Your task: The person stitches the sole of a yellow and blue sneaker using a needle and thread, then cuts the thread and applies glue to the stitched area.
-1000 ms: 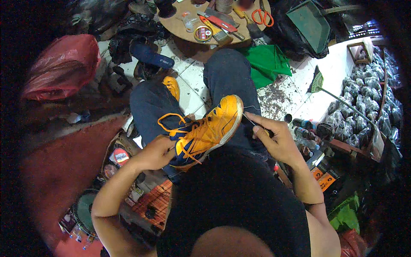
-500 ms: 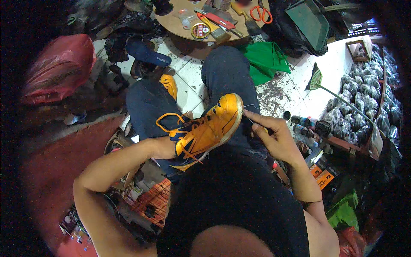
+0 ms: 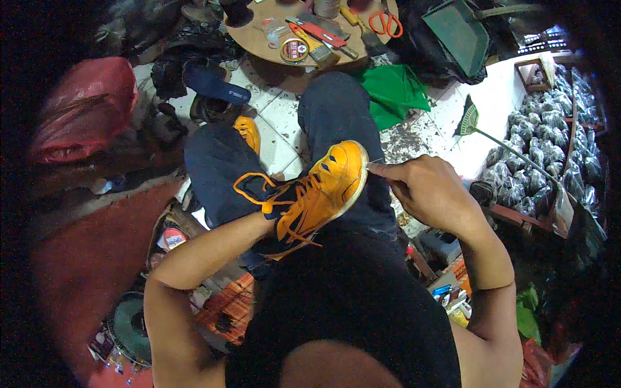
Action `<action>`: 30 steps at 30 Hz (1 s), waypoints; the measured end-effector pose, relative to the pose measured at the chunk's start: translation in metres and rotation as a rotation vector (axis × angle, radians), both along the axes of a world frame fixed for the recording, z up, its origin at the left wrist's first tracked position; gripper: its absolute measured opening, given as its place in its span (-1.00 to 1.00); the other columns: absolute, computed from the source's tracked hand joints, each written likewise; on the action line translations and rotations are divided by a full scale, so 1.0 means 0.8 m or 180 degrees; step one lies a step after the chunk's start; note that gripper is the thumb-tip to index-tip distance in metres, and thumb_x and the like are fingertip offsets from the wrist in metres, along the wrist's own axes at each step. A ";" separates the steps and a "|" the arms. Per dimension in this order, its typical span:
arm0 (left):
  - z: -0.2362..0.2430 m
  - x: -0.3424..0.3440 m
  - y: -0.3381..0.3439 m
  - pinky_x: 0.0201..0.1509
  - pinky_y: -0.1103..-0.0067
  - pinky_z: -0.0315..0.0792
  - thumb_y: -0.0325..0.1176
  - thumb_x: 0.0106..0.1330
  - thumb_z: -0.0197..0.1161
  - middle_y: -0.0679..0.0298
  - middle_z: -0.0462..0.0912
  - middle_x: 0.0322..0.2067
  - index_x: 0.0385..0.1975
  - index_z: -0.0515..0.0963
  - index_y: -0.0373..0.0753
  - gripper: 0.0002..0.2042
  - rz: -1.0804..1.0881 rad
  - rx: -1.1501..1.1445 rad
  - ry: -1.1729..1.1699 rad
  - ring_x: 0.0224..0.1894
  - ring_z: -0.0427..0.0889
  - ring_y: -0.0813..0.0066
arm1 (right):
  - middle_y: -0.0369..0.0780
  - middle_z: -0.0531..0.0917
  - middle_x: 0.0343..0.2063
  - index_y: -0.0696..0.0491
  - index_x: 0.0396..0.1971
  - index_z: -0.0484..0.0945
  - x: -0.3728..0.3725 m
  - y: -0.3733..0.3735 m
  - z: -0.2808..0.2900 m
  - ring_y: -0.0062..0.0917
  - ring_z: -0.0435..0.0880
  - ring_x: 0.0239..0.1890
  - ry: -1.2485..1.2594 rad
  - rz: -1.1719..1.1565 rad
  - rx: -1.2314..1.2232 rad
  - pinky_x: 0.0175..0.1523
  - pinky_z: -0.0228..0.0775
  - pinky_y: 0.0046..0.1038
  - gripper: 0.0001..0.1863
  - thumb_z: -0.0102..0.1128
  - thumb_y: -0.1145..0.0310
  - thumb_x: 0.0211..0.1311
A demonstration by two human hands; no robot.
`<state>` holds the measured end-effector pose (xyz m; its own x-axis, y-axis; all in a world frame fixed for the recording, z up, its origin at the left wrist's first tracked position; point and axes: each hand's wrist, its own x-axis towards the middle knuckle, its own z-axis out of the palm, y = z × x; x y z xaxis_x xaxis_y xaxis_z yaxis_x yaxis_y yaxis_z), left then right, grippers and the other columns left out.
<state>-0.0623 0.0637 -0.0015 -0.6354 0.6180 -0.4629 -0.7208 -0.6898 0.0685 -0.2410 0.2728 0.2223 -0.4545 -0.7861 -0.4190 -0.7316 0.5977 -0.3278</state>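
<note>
An orange sneaker [image 3: 320, 194] with dark blue parts and loose orange laces lies across my lap, toe up and to the right. My left hand [image 3: 261, 224] holds it from the heel end, fingers hidden in or under it. The index finger of my right hand [image 3: 420, 187] reaches to the sole edge at the toe, where a fine thread shows; the other fingers are curled, and what they hold is hidden. A second orange shoe [image 3: 248, 134] shows beyond my left leg [image 3: 210, 165].
Ahead stands a round board [image 3: 265, 26] with knives, brushes and orange scissors [image 3: 387, 24]. Around me are a dark insole [image 3: 213, 84], green cloth [image 3: 394, 94], a red bag [image 3: 84, 110], a rake [image 3: 472, 119], a dustpan [image 3: 462, 35] and many bagged items [image 3: 530, 155] at right.
My right hand has turned palm-down and risen, its wrist shifting rightward, hiding the thin tool seen earlier in it. My left hand has sunk behind the shoe, only its wrist side showing.
</note>
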 end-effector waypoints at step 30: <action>-0.064 0.038 -0.026 0.44 0.31 0.43 -0.28 0.61 0.03 0.11 0.49 0.31 0.40 0.33 -0.20 -0.58 0.0352 -0.0544 0.0653 0.29 0.56 0.28 | -0.05 0.70 -0.57 0.06 0.04 0.69 0.080 -0.020 -0.056 -0.15 0.75 -0.51 0.1082 -0.0350 0.0390 -0.40 0.59 -0.15 -0.64 0.09 0.42 0.29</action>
<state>-0.0322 0.0429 -0.0530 -0.7858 0.4639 -0.4091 -0.6009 -0.7294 0.3271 -0.1773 0.2571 0.1777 -0.6627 -0.6782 -0.3175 -0.7156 0.6986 0.0014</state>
